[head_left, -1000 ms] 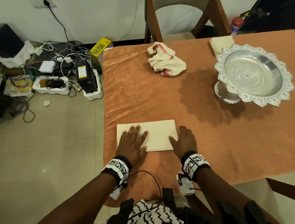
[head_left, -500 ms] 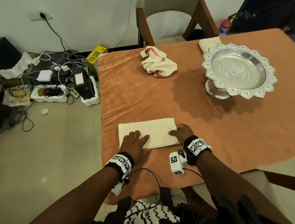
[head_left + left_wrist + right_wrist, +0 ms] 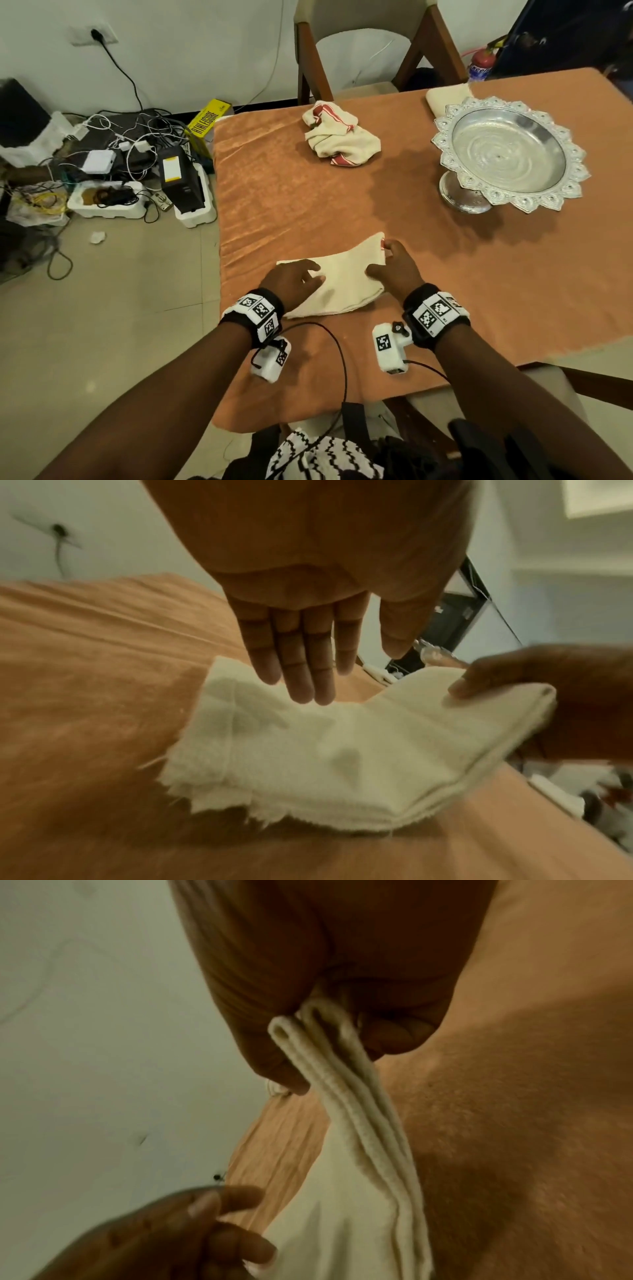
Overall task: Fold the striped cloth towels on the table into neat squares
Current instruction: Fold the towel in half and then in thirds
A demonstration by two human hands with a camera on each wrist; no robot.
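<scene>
A cream towel (image 3: 346,281), folded into a long strip, lies near the table's front edge. My right hand (image 3: 394,265) pinches its right end between thumb and fingers and holds that end lifted off the orange tablecloth (image 3: 445,274); the stacked layers (image 3: 346,1096) show in the right wrist view. My left hand (image 3: 294,279) hovers flat, fingers straight, over the towel's left part (image 3: 274,737). A crumpled red-striped towel (image 3: 340,138) sits at the far side. Another folded cream towel (image 3: 445,97) lies behind the silver dish.
An ornate silver pedestal dish (image 3: 510,161) stands at the right. A wooden chair (image 3: 363,51) is behind the table. Cables, boxes and a black device (image 3: 178,178) clutter the floor to the left of the table's left edge.
Both hands were pressing the towel flat. Now my right hand has gripped its right end and raised it, and my left hand has lifted slightly.
</scene>
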